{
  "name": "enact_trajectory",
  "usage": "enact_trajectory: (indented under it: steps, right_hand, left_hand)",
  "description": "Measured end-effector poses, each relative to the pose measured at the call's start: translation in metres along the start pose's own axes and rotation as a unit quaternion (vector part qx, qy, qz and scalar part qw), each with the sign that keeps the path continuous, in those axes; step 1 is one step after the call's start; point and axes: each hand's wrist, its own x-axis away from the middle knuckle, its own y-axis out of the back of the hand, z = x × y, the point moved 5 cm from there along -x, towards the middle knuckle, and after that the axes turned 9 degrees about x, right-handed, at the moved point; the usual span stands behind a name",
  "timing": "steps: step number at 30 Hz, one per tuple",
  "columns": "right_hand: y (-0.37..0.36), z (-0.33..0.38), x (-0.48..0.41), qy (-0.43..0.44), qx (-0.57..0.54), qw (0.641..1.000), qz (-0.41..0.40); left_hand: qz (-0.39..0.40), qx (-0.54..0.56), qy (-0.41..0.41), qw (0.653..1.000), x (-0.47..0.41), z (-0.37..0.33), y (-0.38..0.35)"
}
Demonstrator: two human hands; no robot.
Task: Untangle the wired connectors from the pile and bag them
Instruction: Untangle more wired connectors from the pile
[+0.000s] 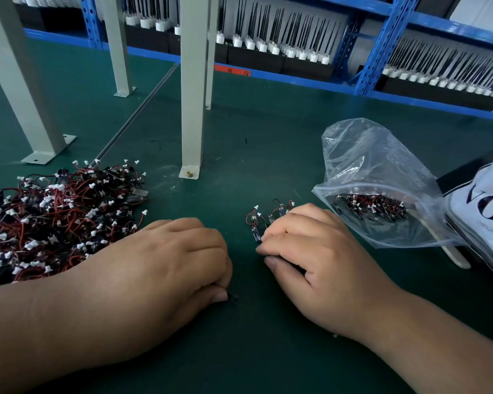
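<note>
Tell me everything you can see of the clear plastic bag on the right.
The clear plastic bag is a thin, crinkled zip-top pouch lying on the green table at the right, puffed up, its zip mouth open at the near end. A batch of red-and-black wired connectors with white plugs sits inside near the mouth. Its right side meets a white printed item; the right hand is close but apart.

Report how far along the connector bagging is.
Done: a batch of connectors already lies inside the open plastic bag. In hand: the right hand grips a few separated connectors; the left hand pinches a small dark piece. Left: the large tangled pile on the left, far bigger than the bagged batch, so most work remains.
</note>
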Motion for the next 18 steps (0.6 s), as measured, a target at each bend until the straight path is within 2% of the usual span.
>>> enact_trajectory:
  steps: [6, 10, 14, 18]
  right_hand:
    - [0.005, 0.008, 0.0, 0.038, -0.023, 0.999, -0.01]
    - [0.007, 0.014, -0.001, 0.047, -0.03, 0.998, 0.011]
    - [0.004, 0.021, -0.003, 0.062, -0.026, 0.997, 0.039]
    - [0.005, 0.027, -0.003, 0.094, -0.01, 0.995, 0.024]
  left_hand:
    - [-0.035, -0.018, 0.02, 0.999, 0.001, 0.001, 0.003]
    - [-0.043, -0.022, 0.029, 0.998, 0.002, 0.002, 0.003]
    - [-0.045, -0.028, 0.005, 0.999, 0.001, -0.002, 0.003]
    - [-0.047, -0.019, -0.019, 0.999, 0.002, -0.006, 0.004]
